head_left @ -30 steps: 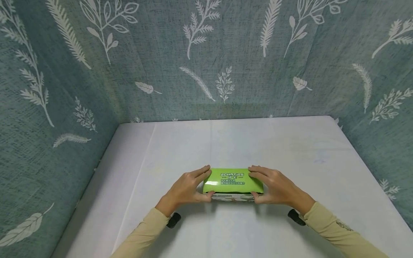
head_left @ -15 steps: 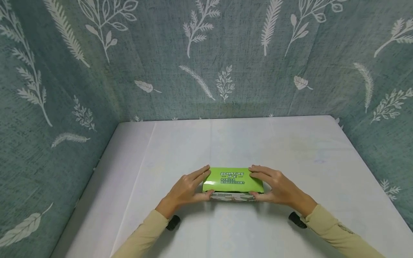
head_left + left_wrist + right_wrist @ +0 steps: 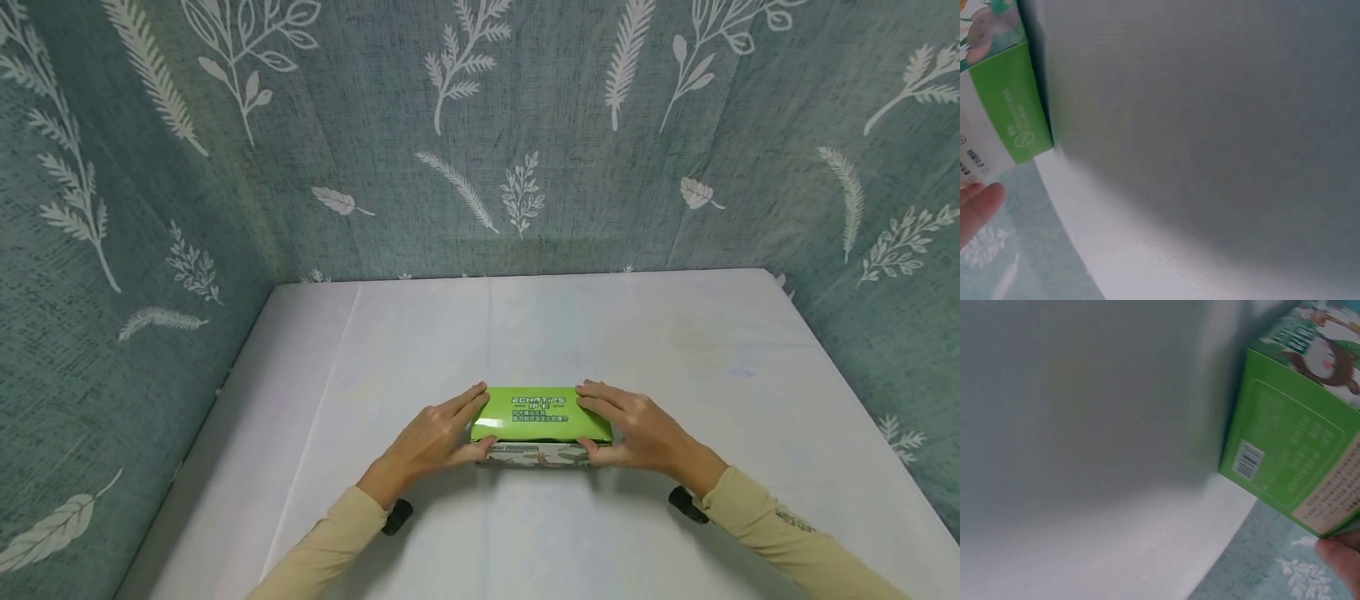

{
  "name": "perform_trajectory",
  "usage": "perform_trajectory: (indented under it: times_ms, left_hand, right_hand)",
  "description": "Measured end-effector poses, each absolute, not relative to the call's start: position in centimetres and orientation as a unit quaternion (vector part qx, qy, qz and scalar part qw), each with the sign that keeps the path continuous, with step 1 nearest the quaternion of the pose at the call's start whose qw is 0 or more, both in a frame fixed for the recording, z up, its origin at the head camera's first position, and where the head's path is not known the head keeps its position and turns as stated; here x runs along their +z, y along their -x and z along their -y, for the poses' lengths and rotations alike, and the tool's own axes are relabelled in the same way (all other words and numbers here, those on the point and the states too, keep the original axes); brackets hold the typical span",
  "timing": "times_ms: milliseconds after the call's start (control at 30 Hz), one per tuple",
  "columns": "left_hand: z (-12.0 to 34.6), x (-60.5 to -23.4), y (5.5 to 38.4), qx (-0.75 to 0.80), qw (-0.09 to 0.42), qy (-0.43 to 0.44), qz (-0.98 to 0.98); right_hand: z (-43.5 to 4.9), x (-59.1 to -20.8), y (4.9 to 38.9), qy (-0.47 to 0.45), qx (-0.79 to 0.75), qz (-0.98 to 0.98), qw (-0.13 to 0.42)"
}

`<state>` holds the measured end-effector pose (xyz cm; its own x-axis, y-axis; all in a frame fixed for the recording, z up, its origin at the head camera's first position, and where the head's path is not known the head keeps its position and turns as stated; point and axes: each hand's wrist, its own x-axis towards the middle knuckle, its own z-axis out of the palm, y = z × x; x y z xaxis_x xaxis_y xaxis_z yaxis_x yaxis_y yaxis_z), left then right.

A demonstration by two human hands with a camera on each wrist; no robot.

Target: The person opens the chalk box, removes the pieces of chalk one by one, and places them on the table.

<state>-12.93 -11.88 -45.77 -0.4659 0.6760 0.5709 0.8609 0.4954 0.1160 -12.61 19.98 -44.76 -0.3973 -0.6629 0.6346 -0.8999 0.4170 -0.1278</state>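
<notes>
A small cardboard box (image 3: pixel 542 427) with a glossy bright green top and white lettering is near the middle of the table in the head view. Its near side carries a pale printed pattern. My left hand (image 3: pixel 423 443) grips the left end, thumb on the near edge and fingertips at the far corner. On the right end my right hand (image 3: pixel 651 442) holds it the same way. The left wrist view has a green and white end of the box (image 3: pixel 1013 106) above a fingertip. In the right wrist view, the green end panel (image 3: pixel 1291 434) bears a barcode; a fingertip touches its corner.
A white cloth covers the table (image 3: pixel 555 333). Teal fabric with white leaf prints (image 3: pixel 480 200) hangs behind it and along both sides. Small black devices (image 3: pixel 397 517) sit at both wrists, beside beige sleeves (image 3: pixel 330 542).
The green top has shifted slightly up the head view and looks shallower, while more of the near side shows under it. Both hands keep their grip, thumbs slightly higher.
</notes>
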Motion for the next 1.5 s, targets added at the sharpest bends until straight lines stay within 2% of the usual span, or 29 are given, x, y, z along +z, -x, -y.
perform_trajectory:
  times_ms: [467,933,1033,1267,1333,1500]
  left_hand:
    - [11.7,-46.1,12.6,-0.204,0.222,0.439,0.846]
    - [12.0,-46.5,11.9,-0.278,0.168,0.393,0.860]
    - [12.1,-46.6,11.7,-0.302,0.148,0.383,0.861]
    - [12.3,-46.4,11.3,-0.433,0.040,0.350,0.830]
    - [12.3,-46.4,11.3,-0.452,0.027,0.340,0.824]
    - [12.2,-46.7,11.4,-0.469,0.034,0.333,0.817]
  right_hand:
    - [-19.9,-46.0,12.1,-0.461,0.251,0.802,0.286]
    - [-20.2,-45.8,11.4,-0.456,0.231,0.817,0.267]
    - [-20.2,-45.8,11.2,-0.458,0.224,0.818,0.267]
    - [-20.3,-45.9,10.7,-0.445,0.228,0.829,0.250]
    - [-20.4,-45.9,10.6,-0.444,0.232,0.831,0.243]
    - [-20.5,-45.5,10.4,-0.439,0.260,0.833,0.214]
